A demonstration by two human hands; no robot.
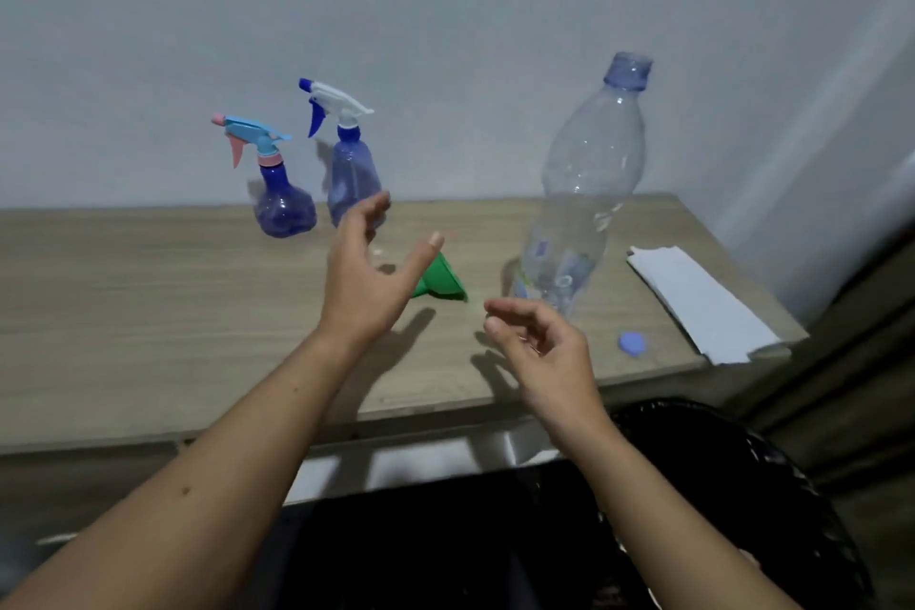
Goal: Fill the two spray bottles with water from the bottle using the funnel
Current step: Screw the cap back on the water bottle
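From the head view, I am holding both hands above the tabletop (148, 312), left hand (366, 282) spread wide, right hand (549, 347) loosely curled, neither gripping anything. The two spray bottles (317, 178) are standing capped near the far edge, the green funnel (443, 277) lying mid-tabletop, the uncapped water bottle (589, 178) towards the right edge. My reaching could be toppling that tall open bottle.
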